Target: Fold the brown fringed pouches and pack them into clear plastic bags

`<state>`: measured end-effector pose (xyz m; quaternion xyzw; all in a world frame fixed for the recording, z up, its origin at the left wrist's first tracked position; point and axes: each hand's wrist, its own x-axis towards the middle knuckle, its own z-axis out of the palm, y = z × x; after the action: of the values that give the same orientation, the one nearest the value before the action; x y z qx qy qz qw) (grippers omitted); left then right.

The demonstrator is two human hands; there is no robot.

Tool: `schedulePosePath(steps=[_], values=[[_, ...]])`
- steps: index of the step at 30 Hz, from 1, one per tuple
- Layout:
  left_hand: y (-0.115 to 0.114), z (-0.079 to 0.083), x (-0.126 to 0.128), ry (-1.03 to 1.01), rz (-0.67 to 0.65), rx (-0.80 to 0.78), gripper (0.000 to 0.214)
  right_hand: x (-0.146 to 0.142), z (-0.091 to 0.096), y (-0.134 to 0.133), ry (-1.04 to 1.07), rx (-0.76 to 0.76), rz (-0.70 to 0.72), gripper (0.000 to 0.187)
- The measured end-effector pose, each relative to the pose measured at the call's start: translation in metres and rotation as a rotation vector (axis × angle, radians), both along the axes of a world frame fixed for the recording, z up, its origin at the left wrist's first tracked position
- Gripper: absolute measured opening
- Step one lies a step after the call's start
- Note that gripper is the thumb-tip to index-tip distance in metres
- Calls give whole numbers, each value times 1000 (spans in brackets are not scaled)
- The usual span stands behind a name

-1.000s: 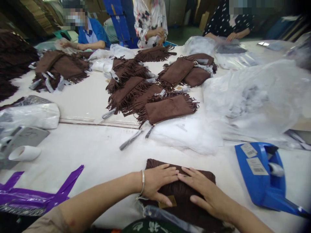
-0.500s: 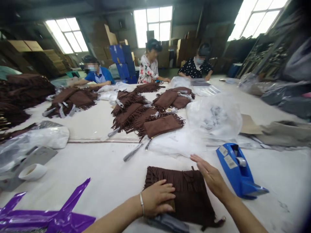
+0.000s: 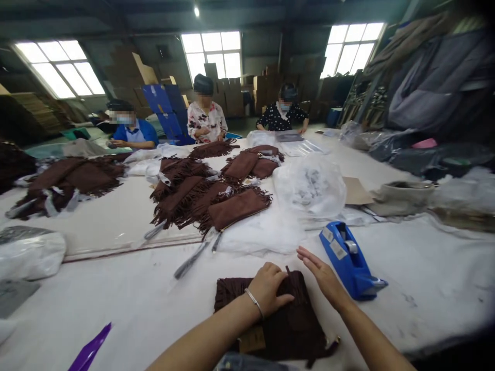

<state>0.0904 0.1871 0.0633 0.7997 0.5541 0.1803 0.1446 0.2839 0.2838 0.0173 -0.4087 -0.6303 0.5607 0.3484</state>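
A dark brown fringed pouch (image 3: 297,330) lies flat on the white table close to me, its zipper end at the lower right. My left hand (image 3: 270,288), with a bracelet at the wrist, rests over the pouch's fringe. Its fingers are bent and the thumb stands apart from them. Just off the pouch's upper right corner, my right hand (image 3: 323,275) is open, fingers stretched out, holding nothing. A tan tag (image 3: 252,341) shows on the pouch below my left wrist. Grey plastic wrapping (image 3: 251,363) sits at the near edge, partly cut off.
A blue tape dispenser (image 3: 350,263) stands right of my right hand. Beyond lie several brown fringed pouches (image 3: 240,208), a clear plastic bag (image 3: 309,188) and a grey wrapped strip (image 3: 191,260). Purple plastic (image 3: 91,348) is at lower left. Three people work across the table.
My left hand has moved from the pouch's left middle up and right onto its fringe, uncovering the tag. The right hand stays beside the corner. The view has turned right.
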Motion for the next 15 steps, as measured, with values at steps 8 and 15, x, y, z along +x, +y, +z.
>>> schedulePosePath(steps=[8, 15], values=[[-10, -11, 13, 115, -102, 11, 4, -26, 6, -4, -16, 5, 149, 46], [-19, -7, 13, 49, -12, 74, 14, -19, 14, -28, 55, -53, 239, 52]])
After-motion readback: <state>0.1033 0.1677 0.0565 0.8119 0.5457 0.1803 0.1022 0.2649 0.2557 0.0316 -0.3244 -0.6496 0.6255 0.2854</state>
